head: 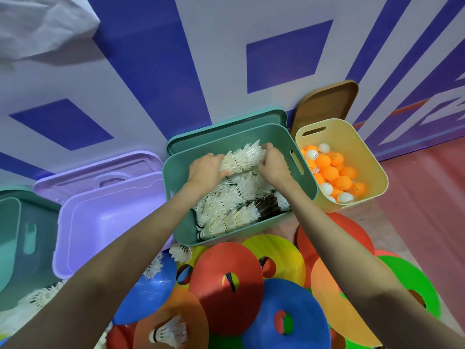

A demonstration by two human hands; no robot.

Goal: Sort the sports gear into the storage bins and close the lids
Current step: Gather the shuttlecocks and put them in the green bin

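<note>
A green bin in the middle holds several white shuttlecocks. Both my hands are inside it at its far end. My left hand and my right hand together grip a stacked row of shuttlecocks from either end. Its green lid leans on the wall behind. A yellow bin to the right holds orange and white ping-pong balls, with a brown lid standing behind it. An empty purple bin stands to the left.
Flat coloured disc cones cover the floor in front, with loose shuttlecocks lying on them and at the lower left. A purple lid leans behind the purple bin. Another green bin sits at the far left. A blue-and-white wall is behind.
</note>
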